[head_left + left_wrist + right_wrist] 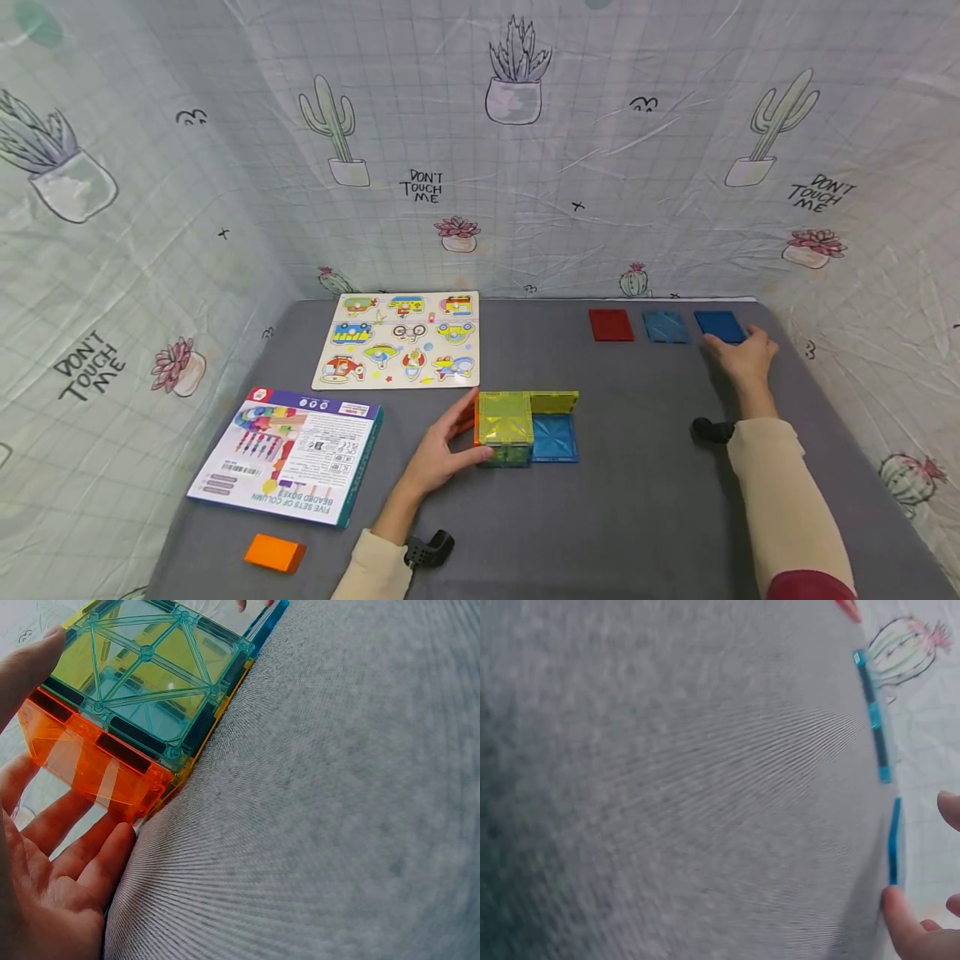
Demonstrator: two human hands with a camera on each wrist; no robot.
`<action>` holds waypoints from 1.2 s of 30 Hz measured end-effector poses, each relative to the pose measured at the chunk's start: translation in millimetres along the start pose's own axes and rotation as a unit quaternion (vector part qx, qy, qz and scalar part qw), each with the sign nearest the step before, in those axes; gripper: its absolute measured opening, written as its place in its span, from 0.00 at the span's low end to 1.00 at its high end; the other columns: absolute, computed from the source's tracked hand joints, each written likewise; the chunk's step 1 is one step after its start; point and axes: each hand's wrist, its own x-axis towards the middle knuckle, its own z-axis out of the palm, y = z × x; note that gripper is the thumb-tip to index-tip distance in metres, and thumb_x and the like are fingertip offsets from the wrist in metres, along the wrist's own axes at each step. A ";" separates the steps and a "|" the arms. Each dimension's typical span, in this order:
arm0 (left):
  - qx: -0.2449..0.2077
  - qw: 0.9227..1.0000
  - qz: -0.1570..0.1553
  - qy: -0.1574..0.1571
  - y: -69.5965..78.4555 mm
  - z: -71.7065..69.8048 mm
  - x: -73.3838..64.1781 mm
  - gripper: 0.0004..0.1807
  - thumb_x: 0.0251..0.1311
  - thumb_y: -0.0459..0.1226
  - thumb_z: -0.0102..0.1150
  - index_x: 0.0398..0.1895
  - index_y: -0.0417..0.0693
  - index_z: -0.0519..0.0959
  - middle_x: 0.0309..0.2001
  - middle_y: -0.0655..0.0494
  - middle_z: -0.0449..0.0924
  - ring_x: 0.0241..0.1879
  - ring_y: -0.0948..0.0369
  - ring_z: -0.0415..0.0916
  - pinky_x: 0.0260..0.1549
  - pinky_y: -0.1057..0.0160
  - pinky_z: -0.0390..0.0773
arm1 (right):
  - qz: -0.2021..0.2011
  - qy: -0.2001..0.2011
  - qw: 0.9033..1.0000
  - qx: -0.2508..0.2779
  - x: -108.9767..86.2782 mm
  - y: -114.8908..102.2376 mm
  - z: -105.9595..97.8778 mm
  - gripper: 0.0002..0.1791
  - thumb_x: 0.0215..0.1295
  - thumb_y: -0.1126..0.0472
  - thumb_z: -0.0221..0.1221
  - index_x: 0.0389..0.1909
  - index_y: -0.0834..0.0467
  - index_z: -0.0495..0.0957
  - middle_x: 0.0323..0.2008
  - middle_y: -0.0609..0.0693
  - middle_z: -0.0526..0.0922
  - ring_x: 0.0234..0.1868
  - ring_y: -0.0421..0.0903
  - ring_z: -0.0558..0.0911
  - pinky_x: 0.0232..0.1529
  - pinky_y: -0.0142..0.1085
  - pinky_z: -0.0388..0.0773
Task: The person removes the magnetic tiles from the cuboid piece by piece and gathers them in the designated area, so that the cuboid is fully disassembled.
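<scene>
My left hand (438,450) holds a small cube of see-through magnetic tiles (506,419) at its left side. In the left wrist view its thumb lies by the teal front tile (150,671), and its fingers are at the orange side tile (94,757). Joined to the cube's right are a flat blue tile (553,438) and an upright yellow tile (555,403). At the far right, my right hand (744,367) reaches a dark blue tile (720,326). One fingertip (892,896) touches or nearly touches its near edge; other fingers are spread apart from it.
A red tile (611,325) and a lighter blue tile (666,327) lie left of the dark blue one. A wooden picture puzzle (397,333), a boxed bead set (285,454) and an orange block (275,552) lie on the left. Printed cloth (555,233) encloses the grey table (637,517).
</scene>
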 end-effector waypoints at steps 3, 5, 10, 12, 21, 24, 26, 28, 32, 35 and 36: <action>-0.002 1.000 0.001 0.001 0.0 0.1 0.3 0.48 0.58 0.34 0.70 0.80 0.53 0.55 0.75 0.55 0.64 0.72 0.58 0.64 0.71 0.54 0.70 | -0.013 -0.005 1.000 0.003 -4.4 -5.0 -2.9 0.52 0.70 0.42 0.55 0.79 0.64 0.39 0.77 0.71 0.38 0.76 0.70 0.51 0.74 0.63 0.57; -0.005 1.000 0.000 0.002 0.1 0.2 0.3 0.48 0.57 0.33 0.70 0.80 0.54 0.55 0.74 0.55 0.65 0.72 0.58 0.65 0.71 0.51 0.69 | -0.026 -0.005 1.000 0.010 -7.3 -8.0 -5.0 0.52 0.70 0.41 0.56 0.80 0.64 0.39 0.77 0.70 0.39 0.75 0.70 0.55 0.73 0.63 0.60; -0.007 1.000 -0.006 0.003 0.5 1.4 0.4 0.49 0.57 0.33 0.70 0.79 0.57 0.55 0.74 0.55 0.65 0.72 0.57 0.65 0.70 0.47 0.69 | -0.065 0.001 0.998 0.018 -15.6 -15.1 -12.9 0.52 0.70 0.41 0.55 0.79 0.64 0.40 0.76 0.70 0.43 0.70 0.69 0.64 0.68 0.61 0.68; -0.009 1.000 -0.005 0.004 0.3 1.9 1.0 0.49 0.56 0.32 0.70 0.80 0.54 0.55 0.74 0.55 0.65 0.71 0.56 0.65 0.70 0.45 0.69 | -0.079 0.008 0.997 0.014 -19.1 -18.1 -16.5 0.51 0.70 0.41 0.55 0.79 0.64 0.41 0.75 0.70 0.45 0.69 0.68 0.65 0.65 0.61 0.69; -0.005 1.000 -0.002 0.009 -1.1 1.8 0.8 0.49 0.56 0.29 0.69 0.80 0.51 0.55 0.74 0.52 0.65 0.72 0.54 0.65 0.69 0.45 0.69 | -0.124 0.022 0.992 0.028 -42.9 -40.7 -23.2 0.49 0.69 0.40 0.55 0.80 0.57 0.44 0.76 0.65 0.50 0.70 0.65 0.65 0.61 0.59 0.71; -0.008 1.000 -0.005 0.011 -2.6 2.3 0.8 0.49 0.56 0.29 0.69 0.80 0.50 0.55 0.74 0.51 0.65 0.72 0.54 0.65 0.70 0.45 0.69 | -0.134 0.023 0.990 0.036 -53.9 -49.1 -24.4 0.48 0.69 0.40 0.56 0.80 0.57 0.45 0.76 0.64 0.49 0.70 0.64 0.65 0.63 0.58 0.72; -0.008 1.000 -0.007 0.012 -2.0 2.8 0.6 0.49 0.56 0.29 0.69 0.80 0.49 0.54 0.75 0.51 0.64 0.72 0.54 0.65 0.70 0.45 0.69 | -0.141 0.022 0.989 0.043 -60.8 -53.5 -24.5 0.48 0.69 0.40 0.56 0.80 0.56 0.46 0.76 0.63 0.50 0.71 0.63 0.65 0.64 0.58 0.73; -0.012 1.000 -0.010 0.012 -1.5 2.9 0.5 0.49 0.56 0.29 0.69 0.80 0.49 0.54 0.75 0.52 0.64 0.72 0.54 0.64 0.70 0.46 0.68 | -0.150 0.023 0.987 0.049 -67.5 -56.6 -23.8 0.48 0.69 0.41 0.57 0.80 0.57 0.47 0.76 0.62 0.50 0.71 0.63 0.65 0.66 0.58 0.72; -0.011 1.000 -0.014 0.009 0.6 2.5 0.0 0.48 0.57 0.31 0.69 0.79 0.51 0.55 0.74 0.55 0.65 0.72 0.57 0.65 0.71 0.47 0.68 | -0.175 0.025 0.983 0.053 -80.5 -60.0 -21.7 0.47 0.68 0.43 0.59 0.79 0.58 0.49 0.75 0.63 0.52 0.71 0.64 0.65 0.66 0.60 0.72; -0.014 1.000 -0.013 0.009 1.0 2.0 0.4 0.48 0.57 0.32 0.69 0.79 0.51 0.56 0.74 0.55 0.65 0.72 0.57 0.65 0.71 0.47 0.68 | -0.191 0.023 0.980 0.056 -89.6 -61.7 -20.2 0.47 0.68 0.43 0.59 0.79 0.58 0.50 0.75 0.63 0.52 0.71 0.65 0.65 0.65 0.60 0.72; -0.014 1.000 -0.013 0.009 1.1 1.9 0.5 0.48 0.57 0.33 0.70 0.79 0.51 0.56 0.74 0.55 0.65 0.72 0.57 0.65 0.71 0.47 0.68 | -0.195 0.023 0.979 0.060 -92.2 -62.1 -19.7 0.46 0.68 0.44 0.60 0.79 0.57 0.50 0.75 0.63 0.53 0.70 0.64 0.66 0.65 0.60 0.72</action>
